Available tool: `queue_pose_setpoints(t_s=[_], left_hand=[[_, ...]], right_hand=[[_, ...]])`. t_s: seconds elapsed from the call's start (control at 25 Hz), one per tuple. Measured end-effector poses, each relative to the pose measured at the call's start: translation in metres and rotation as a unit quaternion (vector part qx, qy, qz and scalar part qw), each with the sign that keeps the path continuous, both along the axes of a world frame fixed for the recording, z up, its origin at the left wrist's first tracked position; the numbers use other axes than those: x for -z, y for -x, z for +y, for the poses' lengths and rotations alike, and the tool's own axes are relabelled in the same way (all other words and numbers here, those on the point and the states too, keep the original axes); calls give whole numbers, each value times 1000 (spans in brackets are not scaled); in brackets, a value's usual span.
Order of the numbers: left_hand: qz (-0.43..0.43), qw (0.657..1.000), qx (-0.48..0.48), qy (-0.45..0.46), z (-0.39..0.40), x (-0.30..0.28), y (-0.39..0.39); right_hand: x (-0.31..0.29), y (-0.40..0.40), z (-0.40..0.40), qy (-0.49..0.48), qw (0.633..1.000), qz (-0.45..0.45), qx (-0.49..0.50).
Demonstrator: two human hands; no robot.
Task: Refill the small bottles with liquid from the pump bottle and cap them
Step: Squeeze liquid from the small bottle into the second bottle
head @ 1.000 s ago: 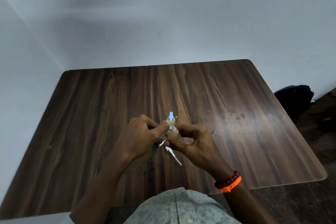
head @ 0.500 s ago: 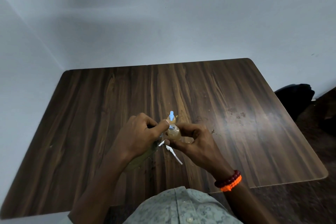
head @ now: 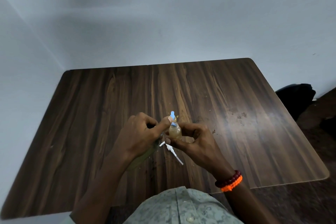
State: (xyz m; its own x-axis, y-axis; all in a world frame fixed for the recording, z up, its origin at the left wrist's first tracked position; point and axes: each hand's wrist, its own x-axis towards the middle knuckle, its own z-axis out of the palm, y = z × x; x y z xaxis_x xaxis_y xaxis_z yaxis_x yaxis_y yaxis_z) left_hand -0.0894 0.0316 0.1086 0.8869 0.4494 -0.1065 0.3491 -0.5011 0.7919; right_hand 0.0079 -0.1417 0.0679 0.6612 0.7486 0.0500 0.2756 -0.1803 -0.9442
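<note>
My right hand (head: 194, 140) holds a small clear bottle (head: 175, 132) of amber liquid upright just above the wooden table (head: 236, 96). My left hand (head: 141, 132) is curled beside it, and its thumb and fingers pinch the blue cap (head: 173, 124) at the bottle's neck. A second small bottle with a blue cap (head: 172, 114) stands right behind the first. The white pump head with its tube (head: 171, 150) lies on the table below my hands. A greenish pump bottle (head: 145, 157) is mostly hidden under my left wrist.
Drops and smears of liquid (head: 241, 115) mark the table to the right of my hands. A dark bag (head: 296, 96) sits on the floor past the table's right edge. Walls close in behind and to the left.
</note>
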Motion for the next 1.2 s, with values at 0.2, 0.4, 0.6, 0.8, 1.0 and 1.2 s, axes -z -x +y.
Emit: queue_pose_setpoints(t_s=[0.2,0.4,0.6,0.8,1.0,1.2], left_hand=[[-1,1000,-7,-2,0,-2,1],[-6,1000,-9,-7,1,-3,0],[-1,1000,-9,-2,1,-2,-1],[2,1000,-7,2,3,0,-1],[4,1000,-12,0,1,-2,0],[3,1000,-16,-7,2,-1,0]], right_hand=[[0,-2,1,7,1000,7,3],[0,-1,2,-2,1000,14,1],[-1,-2,2,-13,1000,3,1],[-2,-3,2,-16,1000,-2,-1],[-2,-1,3,-5,1000,-3,0],[-3,-2,1,-2,1000,2,11]])
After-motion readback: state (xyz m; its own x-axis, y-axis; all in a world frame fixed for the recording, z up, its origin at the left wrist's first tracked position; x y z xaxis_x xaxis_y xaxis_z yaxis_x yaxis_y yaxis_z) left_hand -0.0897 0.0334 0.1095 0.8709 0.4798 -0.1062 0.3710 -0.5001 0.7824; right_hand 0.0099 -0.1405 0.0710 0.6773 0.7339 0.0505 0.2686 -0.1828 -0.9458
